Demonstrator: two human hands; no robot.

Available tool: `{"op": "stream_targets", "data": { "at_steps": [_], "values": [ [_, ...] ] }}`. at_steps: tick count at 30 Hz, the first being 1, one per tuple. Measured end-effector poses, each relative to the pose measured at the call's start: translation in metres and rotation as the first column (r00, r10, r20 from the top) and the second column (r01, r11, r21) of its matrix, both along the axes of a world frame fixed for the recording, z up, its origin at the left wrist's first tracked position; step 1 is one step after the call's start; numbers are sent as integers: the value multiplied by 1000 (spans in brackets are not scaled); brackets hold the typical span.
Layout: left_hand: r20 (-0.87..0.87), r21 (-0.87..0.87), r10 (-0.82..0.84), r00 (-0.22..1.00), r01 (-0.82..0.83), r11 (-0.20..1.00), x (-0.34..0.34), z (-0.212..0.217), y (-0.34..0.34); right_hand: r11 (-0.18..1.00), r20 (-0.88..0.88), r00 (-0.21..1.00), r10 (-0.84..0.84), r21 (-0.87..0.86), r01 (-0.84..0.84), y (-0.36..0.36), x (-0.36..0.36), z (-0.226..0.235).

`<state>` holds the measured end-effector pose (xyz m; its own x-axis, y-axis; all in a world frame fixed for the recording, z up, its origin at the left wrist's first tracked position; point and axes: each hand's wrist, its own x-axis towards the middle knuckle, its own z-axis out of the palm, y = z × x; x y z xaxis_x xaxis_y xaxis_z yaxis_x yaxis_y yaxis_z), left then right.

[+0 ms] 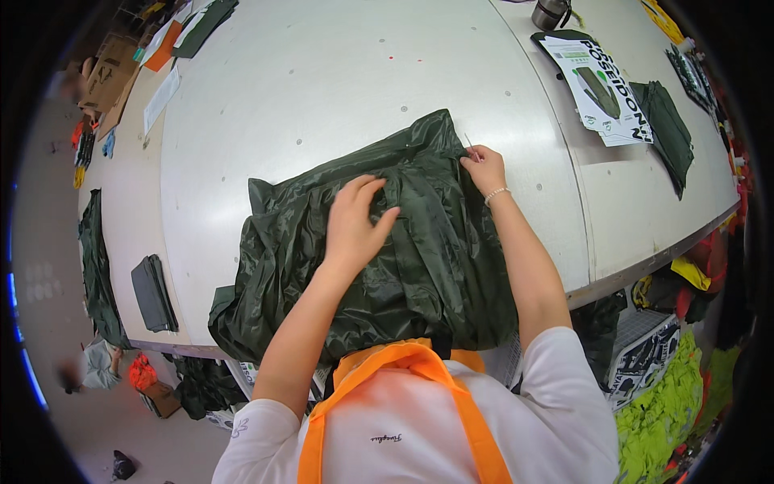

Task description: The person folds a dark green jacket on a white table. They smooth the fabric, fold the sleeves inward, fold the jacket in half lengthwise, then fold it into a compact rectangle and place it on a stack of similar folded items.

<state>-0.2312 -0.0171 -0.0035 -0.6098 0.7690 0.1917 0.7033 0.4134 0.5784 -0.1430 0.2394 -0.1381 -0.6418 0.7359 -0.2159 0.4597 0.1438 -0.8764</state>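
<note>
A dark green, shiny waterproof garment (435,266) lies crumpled across the near edge of the table and hangs down toward my lap. My left hand (359,222) rests on its upper middle, thumb and fingers apart, holding nothing. At the garment's right edge, below its raised far corner, my right hand (484,168) is closed with fingertips against the fabric. From those fingers sticks a small thin pointed tool (468,142), pale and narrow; its exact kind is too small to tell. A beaded bracelet (497,194) circles my right wrist.
The pale table (363,81) has joints between its panels. Printed sheets (601,97) lie on folded green pieces at the right, near a metal flask (551,14). A folded dark bundle (154,294) sits at the left. Yellow-green fabric (657,407) is heaped below right. Another person stands lower left.
</note>
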Motion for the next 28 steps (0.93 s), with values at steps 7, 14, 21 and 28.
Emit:
{"op": "stream_targets", "data": {
  "at_steps": [7,14,21,28],
  "values": [
    [282,92,-16,959,-10,996,-34,10,87,871,-339,935,102,-425,-249,-12,18,95],
    [340,60,-6,940,-15,998,-16,9,67,891,-118,990,-79,437,124,13,28,59],
    [-28,-182,184,983,-186,966,50,-59,-116,591,460,855,-237,767,-249,33,99,-2],
    [-86,-299,259,962,-273,914,131,-52,-222,910,-788,473,395,265,-317,-70,78,269]
  ]
}}
